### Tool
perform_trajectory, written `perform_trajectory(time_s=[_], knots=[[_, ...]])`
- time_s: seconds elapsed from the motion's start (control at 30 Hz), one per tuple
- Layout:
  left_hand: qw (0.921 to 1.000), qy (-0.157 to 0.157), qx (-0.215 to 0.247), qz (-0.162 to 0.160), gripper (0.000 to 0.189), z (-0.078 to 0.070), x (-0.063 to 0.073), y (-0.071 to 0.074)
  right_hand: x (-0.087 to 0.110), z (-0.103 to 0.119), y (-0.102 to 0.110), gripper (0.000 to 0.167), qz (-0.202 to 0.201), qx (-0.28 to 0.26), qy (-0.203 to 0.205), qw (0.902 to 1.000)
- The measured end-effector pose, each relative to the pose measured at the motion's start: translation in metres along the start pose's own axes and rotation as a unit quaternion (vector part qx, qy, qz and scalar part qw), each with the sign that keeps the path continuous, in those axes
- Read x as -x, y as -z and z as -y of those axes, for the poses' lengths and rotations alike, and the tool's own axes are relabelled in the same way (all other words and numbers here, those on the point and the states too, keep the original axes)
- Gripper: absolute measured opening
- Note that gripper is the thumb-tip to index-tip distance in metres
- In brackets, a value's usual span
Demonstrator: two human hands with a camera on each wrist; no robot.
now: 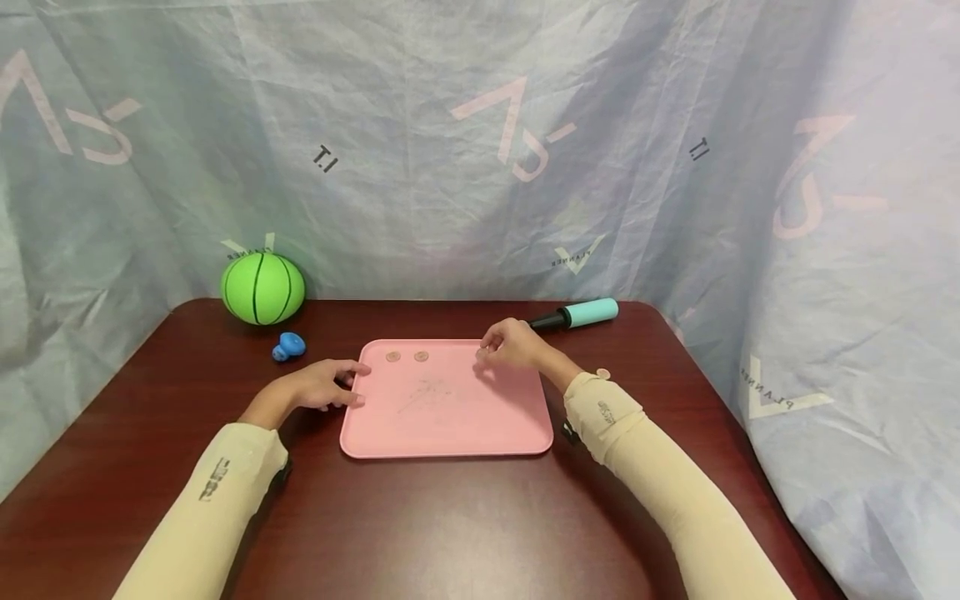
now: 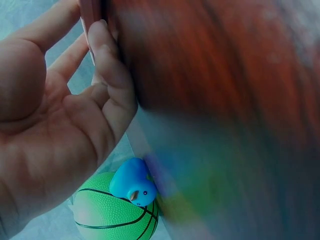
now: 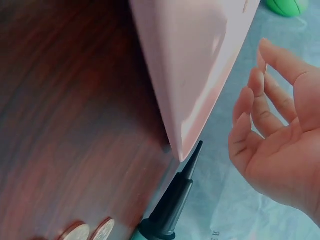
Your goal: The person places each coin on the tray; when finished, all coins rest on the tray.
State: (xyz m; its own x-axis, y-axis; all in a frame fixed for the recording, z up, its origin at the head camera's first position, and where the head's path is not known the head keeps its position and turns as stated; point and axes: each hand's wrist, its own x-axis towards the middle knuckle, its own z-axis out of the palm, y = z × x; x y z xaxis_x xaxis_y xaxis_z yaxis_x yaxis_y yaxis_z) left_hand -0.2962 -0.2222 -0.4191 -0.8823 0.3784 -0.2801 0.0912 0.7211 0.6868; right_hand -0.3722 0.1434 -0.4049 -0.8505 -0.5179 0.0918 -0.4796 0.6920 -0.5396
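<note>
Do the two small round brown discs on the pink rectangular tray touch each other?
Apart: the head view shows bare pink tray between the left disc and right disc.

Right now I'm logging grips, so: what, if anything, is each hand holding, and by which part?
The left hand holds the pink tray by its left rim. Whether the right hand, over the tray, pinches something cannot be told.
</note>
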Motion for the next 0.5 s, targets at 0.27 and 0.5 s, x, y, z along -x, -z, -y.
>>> perform_trajectory(time_s=[0.27,0.5], knots=[[1.0,-0.003,-0.001,0.001,0.063,0.001,0.001,-0.001,-0.007,0.007,-0.004,0.014,-0.005,0.011,-0.008,0.9999],[1.0,-0.004,-0.002,-0.003,0.062,0.001,0.002,-0.001,-0.016,0.013,-0.011,0.015,0.006,0.01,-0.021,0.9997]])
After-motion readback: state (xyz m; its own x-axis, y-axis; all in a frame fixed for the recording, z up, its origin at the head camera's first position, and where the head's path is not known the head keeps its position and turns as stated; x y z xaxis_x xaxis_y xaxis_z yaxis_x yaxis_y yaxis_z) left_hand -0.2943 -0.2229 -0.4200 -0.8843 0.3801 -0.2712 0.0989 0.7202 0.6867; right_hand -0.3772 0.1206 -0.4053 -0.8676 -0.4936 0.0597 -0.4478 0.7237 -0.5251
